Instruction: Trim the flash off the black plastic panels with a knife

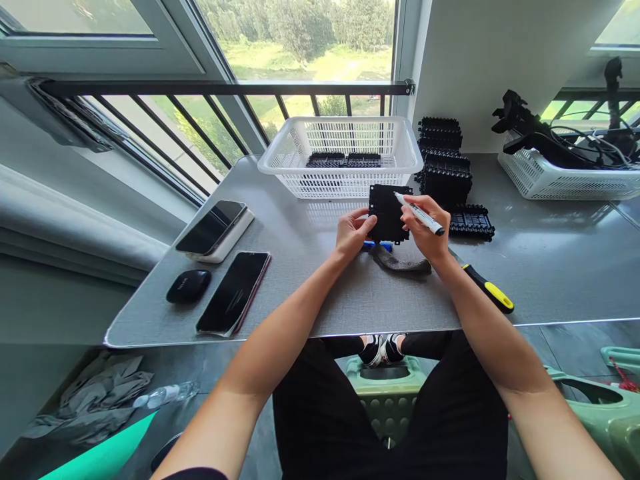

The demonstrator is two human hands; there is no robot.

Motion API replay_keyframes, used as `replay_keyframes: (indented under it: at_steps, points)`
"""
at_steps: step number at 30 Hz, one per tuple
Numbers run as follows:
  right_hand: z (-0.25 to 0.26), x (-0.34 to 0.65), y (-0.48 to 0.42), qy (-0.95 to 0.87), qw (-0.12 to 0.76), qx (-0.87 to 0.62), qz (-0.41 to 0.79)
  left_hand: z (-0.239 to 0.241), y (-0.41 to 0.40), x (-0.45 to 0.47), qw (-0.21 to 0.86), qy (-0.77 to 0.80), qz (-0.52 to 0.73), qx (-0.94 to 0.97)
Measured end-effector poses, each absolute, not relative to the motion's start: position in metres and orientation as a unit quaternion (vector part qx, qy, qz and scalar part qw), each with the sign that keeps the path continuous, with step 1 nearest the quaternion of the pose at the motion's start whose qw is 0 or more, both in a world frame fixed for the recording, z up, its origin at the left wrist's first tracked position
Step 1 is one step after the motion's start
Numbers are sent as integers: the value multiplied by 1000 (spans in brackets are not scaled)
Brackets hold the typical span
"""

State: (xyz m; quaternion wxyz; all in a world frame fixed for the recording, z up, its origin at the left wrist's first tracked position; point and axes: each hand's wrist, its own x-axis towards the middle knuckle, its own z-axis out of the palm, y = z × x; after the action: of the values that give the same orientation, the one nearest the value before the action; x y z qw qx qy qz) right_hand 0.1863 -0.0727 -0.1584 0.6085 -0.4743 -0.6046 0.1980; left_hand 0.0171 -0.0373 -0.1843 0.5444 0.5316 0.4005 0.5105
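My left hand pinches the left edge of a square black plastic piece and holds it upright above the grey table. My right hand grips a white marker whose tip touches the upper right of that black piece. Under my hands lie a blue marker cap and a dark cloth. Just behind stands a white mesh basket with flat black pieces inside.
Stacks of black pieces stand right of the basket, one flat piece beside them. A yellow-handled tool lies by my right forearm. Two phones and a black mouse sit at the left. A second basket holds cables.
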Motion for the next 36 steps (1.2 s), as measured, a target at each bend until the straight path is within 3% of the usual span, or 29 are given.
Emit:
replay_keyframes:
  at_steps: [16, 23, 31, 36]
  points:
    - [-159, 190, -73, -590, 615, -478, 213, -173, -47, 17, 543, 363, 480, 586]
    - [-155, 187, -75, -567, 663, -465, 149, -177, -46, 21, 535, 391, 521, 539]
    - [-164, 190, -66, -606, 616, -478, 155, -179, -35, 12, 474, 427, 598, 484]
    - [-176, 195, -60, -686, 481, -527, 143, -176, -33, 10, 411, 451, 624, 488]
